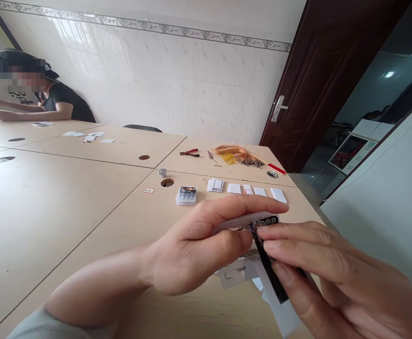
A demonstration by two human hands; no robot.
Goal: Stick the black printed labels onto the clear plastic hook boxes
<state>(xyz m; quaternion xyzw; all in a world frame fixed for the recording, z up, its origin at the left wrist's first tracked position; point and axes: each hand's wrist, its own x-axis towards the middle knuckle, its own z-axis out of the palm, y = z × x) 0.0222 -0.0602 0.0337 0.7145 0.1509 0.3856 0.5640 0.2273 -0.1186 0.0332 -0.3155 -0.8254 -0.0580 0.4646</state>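
Observation:
My left hand is wrapped round a clear plastic box, with its fingers along the far side and the thumb on the near side. A black printed label strip on a pale backing lies against the end of the box. My right hand has its fingertips on this strip and pinches it by its right side. Under my left thumb, a clear plastic piece with a fish hook shows below the box, partly covered. A few white slips show beneath the hands.
Ahead stand a clear box with a black label, stacks of white cards and red-handled pliers. A bundle of orange and yellow strands lies farther right. Holes pierce the tabletop. At far left sits another person.

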